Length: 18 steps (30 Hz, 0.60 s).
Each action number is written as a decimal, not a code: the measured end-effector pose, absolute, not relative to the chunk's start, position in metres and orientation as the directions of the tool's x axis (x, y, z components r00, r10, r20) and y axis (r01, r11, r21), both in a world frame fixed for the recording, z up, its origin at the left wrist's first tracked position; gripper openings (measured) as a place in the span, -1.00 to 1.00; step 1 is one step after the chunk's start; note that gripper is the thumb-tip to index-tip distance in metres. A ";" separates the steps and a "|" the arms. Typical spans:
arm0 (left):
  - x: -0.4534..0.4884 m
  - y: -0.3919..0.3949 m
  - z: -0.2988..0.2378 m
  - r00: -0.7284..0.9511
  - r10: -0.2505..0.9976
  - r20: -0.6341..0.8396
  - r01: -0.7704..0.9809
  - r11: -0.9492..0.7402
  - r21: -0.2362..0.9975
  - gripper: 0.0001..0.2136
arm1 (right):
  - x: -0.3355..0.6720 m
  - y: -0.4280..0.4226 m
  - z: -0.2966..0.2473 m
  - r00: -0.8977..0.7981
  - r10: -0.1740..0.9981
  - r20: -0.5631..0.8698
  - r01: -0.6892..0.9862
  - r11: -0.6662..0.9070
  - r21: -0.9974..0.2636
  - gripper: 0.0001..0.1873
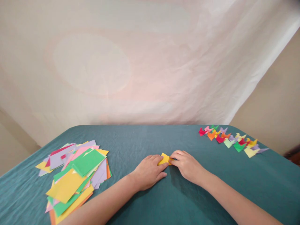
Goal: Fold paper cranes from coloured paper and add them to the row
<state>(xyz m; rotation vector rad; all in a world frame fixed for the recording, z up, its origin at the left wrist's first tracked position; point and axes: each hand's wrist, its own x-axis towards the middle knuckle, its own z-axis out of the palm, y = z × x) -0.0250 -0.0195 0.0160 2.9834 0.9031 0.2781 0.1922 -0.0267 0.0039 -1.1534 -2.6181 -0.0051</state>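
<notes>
A small folded piece of yellow origami paper lies on the cloth in front of me, between my two hands. My left hand holds it down from the left, the index finger across its lower edge and the thumb apart on the cloth. At the paper's right corner, my right hand pinches with thumb and fingertips closed together. Fingers cover both ends of the paper, so its full shape is hidden.
To the left spreads a loose pile of coloured paper sheets. Several small folded paper birds stand in rows at the right. A dark green cloth covers the table, and a pale sheet hangs behind it.
</notes>
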 end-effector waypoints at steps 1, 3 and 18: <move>-0.025 -0.020 0.016 0.818 0.551 0.167 0.549 -0.834 0.060 -0.66 | 0.191 -0.027 0.002 -0.644 0.714 0.274 0.719 0.687 -0.100 -0.72; -0.024 -0.020 0.016 0.821 0.547 0.166 0.546 -0.836 0.056 -0.64 | 0.189 -0.027 -0.001 -0.653 0.695 0.302 0.708 0.701 -0.083 -0.72; -0.024 -0.020 0.018 0.814 0.563 0.144 0.563 -0.825 0.046 -0.68 | 0.183 -0.031 0.006 -0.674 0.712 0.194 0.726 0.688 -0.004 -0.74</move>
